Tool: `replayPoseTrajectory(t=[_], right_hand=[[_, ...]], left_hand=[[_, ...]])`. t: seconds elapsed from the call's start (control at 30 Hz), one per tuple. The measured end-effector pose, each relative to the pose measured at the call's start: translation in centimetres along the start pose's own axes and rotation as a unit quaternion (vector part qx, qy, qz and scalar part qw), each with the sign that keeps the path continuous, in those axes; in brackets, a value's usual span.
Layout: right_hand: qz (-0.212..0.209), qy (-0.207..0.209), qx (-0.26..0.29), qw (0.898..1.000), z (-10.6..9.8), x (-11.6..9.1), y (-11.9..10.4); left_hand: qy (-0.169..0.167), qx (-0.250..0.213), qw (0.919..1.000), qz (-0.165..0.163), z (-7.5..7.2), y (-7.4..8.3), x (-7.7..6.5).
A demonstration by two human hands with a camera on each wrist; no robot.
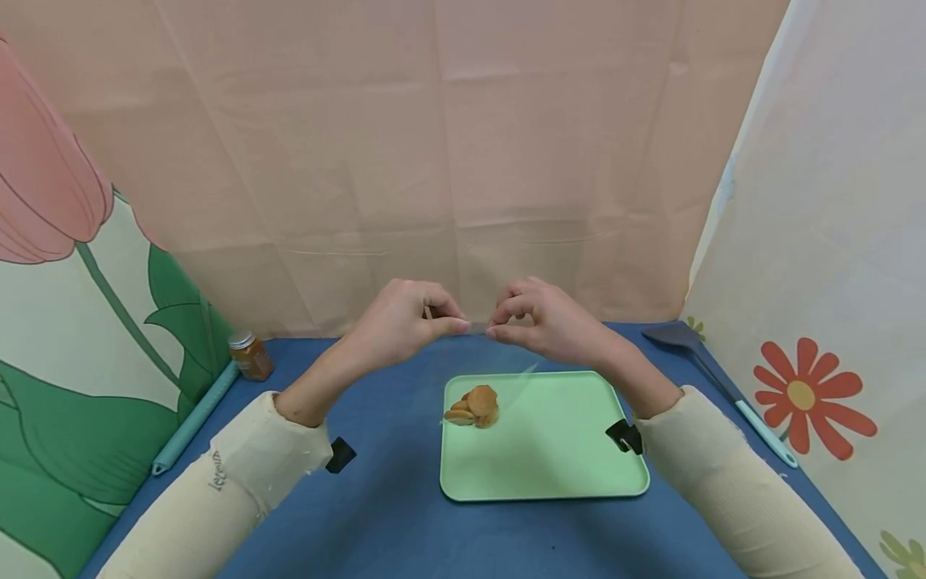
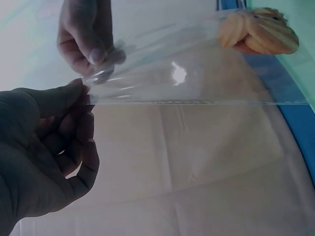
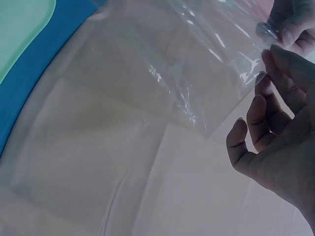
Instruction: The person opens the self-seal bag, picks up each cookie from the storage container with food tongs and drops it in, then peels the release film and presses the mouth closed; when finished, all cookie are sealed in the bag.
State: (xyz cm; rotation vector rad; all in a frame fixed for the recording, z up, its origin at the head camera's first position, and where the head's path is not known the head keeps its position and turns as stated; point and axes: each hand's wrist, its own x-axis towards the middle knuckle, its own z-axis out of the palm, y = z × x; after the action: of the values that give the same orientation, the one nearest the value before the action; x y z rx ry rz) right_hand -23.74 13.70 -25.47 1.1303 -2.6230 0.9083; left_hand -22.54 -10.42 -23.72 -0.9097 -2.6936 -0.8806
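A clear plastic bag (image 2: 162,73) hangs between my hands, with several round golden-brown cookies (image 1: 473,406) gathered at its bottom. My left hand (image 1: 405,322) pinches one side of the bag's top edge between thumb and fingers. Close beside it, my right hand (image 1: 550,322) pinches the top edge on the other side, its remaining fingers loosely bent. In the head view the cookies overlap the upper left corner of a light green tray (image 1: 557,458). The see-through film is hard to make out there, but its glossy creases show in both wrist views.
A small jar (image 1: 251,356) with a silver lid stands at the back left of the blue table (image 1: 362,515). Nearby, a long teal roll (image 1: 195,418) lies along the left edge. A dark-headed spatula (image 1: 694,350) with a light blue handle lies at the right, by the wall.
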Motion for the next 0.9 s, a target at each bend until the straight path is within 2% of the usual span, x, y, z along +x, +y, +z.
replayPoseTrajectory(t=[0.43, 0.9], right_hand=[[-0.012, -0.019, -0.022, 1.000, -0.2, -1.2, 0.8], [0.007, -0.027, -0.028, 0.999, -0.9, -2.6, 2.2]], left_hand=[[0.008, -0.003, 0.9999, 0.012, 0.0, -0.3, -0.2], [0.027, -0.018, 0.9994, 0.015, -0.1, -0.3, -0.4]])
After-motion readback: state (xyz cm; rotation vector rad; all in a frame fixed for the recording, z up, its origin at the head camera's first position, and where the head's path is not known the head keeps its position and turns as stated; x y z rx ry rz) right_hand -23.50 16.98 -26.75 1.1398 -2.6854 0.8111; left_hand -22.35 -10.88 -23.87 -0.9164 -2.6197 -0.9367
